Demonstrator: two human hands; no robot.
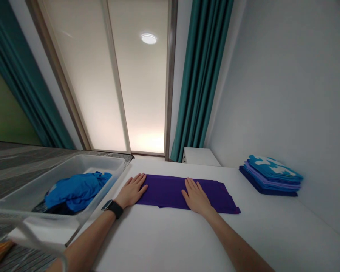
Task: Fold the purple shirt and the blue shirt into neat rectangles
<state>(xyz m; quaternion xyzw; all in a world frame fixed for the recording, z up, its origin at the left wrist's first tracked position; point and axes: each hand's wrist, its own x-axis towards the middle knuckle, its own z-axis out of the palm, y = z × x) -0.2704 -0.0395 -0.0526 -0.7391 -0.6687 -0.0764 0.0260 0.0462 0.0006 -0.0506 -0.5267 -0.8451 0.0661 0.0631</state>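
Note:
A purple garment [166, 190], folded into a long flat strip, lies crosswise on the white table [170, 234]. On its left end rests my left hand [132, 190], fingers stretched out flat, with a dark watch on the wrist. My right hand [197, 196] presses flat on the cloth right of its middle, fingers extended. Neither hand grips the fabric. The strip's right end reaches past my right hand, with slightly uneven edges. What kind of garment it is cannot be made out.
Left of the table stands a translucent plastic bin [102, 160] with crumpled blue clothes [79, 189] inside. At the table's right, by the wall, sits a stack of folded blue and purple clothes [272, 175]. A small white cabinet [201, 155] stands beyond the far edge.

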